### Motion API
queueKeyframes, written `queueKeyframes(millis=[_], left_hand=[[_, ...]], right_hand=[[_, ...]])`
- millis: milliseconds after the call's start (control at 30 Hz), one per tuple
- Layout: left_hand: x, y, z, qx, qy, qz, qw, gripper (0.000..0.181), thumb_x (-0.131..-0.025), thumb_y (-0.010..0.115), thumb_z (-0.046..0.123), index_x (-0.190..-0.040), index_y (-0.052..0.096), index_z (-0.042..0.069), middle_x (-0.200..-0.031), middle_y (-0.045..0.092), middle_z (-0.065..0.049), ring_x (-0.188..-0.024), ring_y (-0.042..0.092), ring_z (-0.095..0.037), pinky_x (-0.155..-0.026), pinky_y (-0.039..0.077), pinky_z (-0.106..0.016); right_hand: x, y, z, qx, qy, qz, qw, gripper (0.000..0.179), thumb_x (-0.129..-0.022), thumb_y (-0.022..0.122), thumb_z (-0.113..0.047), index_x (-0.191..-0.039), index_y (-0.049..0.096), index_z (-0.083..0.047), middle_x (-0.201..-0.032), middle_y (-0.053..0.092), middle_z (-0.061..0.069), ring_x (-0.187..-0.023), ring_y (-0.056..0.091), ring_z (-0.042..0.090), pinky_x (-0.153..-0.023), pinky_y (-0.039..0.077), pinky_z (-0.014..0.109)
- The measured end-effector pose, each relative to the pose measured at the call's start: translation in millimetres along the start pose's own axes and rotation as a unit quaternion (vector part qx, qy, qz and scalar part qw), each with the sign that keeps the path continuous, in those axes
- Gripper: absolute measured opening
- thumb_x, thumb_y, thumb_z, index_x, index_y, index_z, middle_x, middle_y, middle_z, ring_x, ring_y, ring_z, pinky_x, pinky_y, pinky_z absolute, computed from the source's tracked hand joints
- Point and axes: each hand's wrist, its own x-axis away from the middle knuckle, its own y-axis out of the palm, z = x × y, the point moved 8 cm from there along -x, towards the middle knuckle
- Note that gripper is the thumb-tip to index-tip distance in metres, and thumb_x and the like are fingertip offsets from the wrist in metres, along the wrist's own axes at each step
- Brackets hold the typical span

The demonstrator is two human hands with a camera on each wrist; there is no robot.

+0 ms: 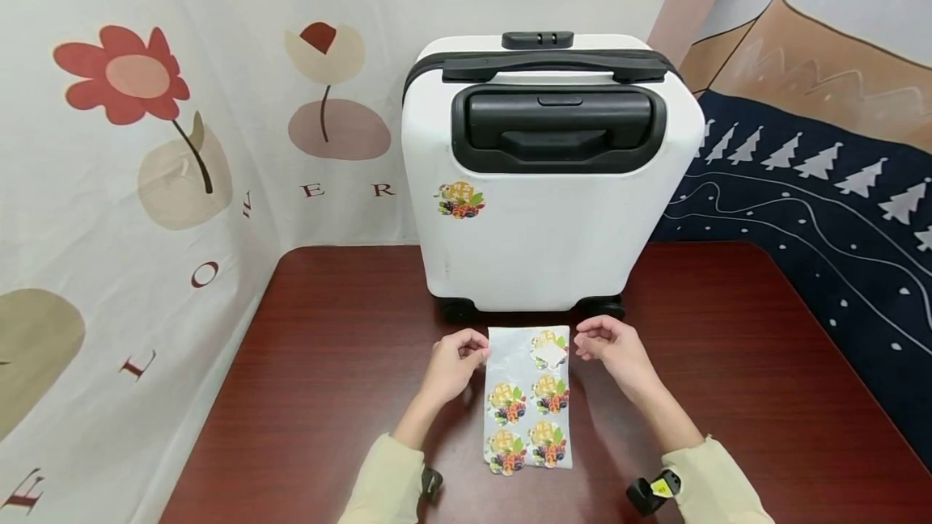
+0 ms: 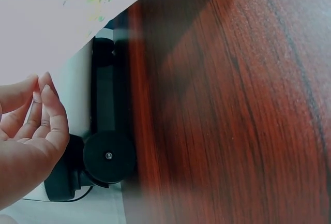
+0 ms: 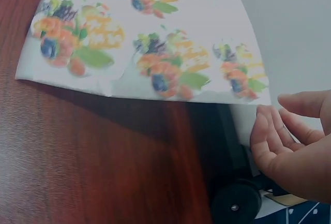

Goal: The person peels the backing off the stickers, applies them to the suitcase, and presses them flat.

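A white sheet of fruit stickers (image 1: 510, 362) is held up over the table in front of a white suitcase (image 1: 531, 241). With thumb and fingertips my left hand (image 1: 453, 364) pinches its left edge near the top; the left wrist view shows this left hand (image 2: 36, 125) at the paper's edge. Just off the upper right corner is my right hand (image 1: 615, 352), its thumb and fingers slightly parted. In the right wrist view, the right hand (image 3: 295, 141) has fingertips right by the sheet's corner. Several fruit stickers remain on the sheet, and the top right one (image 1: 540, 338) shows a white patch.
One fruit sticker (image 1: 460, 200) is on the suitcase's upper left front. The suitcase stands on black wheels (image 1: 459, 311) at the back of the dark red table (image 1: 328, 395), its black handle (image 1: 557, 63) on top. Printed cloth (image 1: 349, 209) hangs behind and at the sides.
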Motion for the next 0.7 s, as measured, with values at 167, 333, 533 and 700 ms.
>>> queueKeyframes(millis=[167,333,533,700], left_hand=[[1.1,0.0,1.6,0.0,0.002,-0.003,1.0,0.006,-0.084,0.063,0.002,-0.078,0.062,0.001,-0.069,0.06,-0.002,-0.061,0.055,-0.011,-0.052,0.045,-0.021],[1.6,1.1,3.9,-0.001,0.007,-0.008,0.9999,0.005,-0.083,0.063,0.001,-0.078,0.062,0.003,-0.07,0.06,-0.002,-0.062,0.056,-0.015,-0.052,0.044,-0.021],[1.6,3.2,5.1,0.015,0.013,-0.014,0.9997,0.005,-0.083,0.062,0.0,-0.079,0.062,0.002,-0.07,0.061,-0.004,-0.065,0.059,-0.029,-0.052,0.044,-0.02],[0.5,4.3,6.0,0.011,0.023,-0.014,0.9996,0.005,-0.083,0.063,0.0,-0.078,0.062,0.003,-0.071,0.061,-0.003,-0.065,0.059,-0.026,-0.053,0.044,-0.02]], right_hand=[[-1.4,0.1,-10.5,0.035,-0.018,0.007,0.9992,0.019,-0.082,0.06,0.006,-0.098,0.056,0.013,-0.082,0.061,0.014,-0.066,0.059,0.013,-0.064,0.052,0.031],[-2.4,5.9,-14.9,0.086,-0.029,-0.009,0.9958,0.014,-0.082,0.061,0.004,-0.095,0.059,0.01,-0.081,0.061,0.015,-0.068,0.058,0.018,-0.063,0.052,0.033],[-2.9,9.4,-11.8,0.089,-0.027,-0.022,0.9954,0.014,-0.082,0.061,0.004,-0.094,0.06,0.01,-0.079,0.061,0.014,-0.067,0.056,0.022,-0.06,0.05,0.029],[-3.2,11.7,-8.8,0.089,-0.025,-0.029,0.9953,0.014,-0.082,0.062,0.005,-0.094,0.059,0.011,-0.078,0.061,0.013,-0.063,0.054,0.017,-0.058,0.049,0.029]])
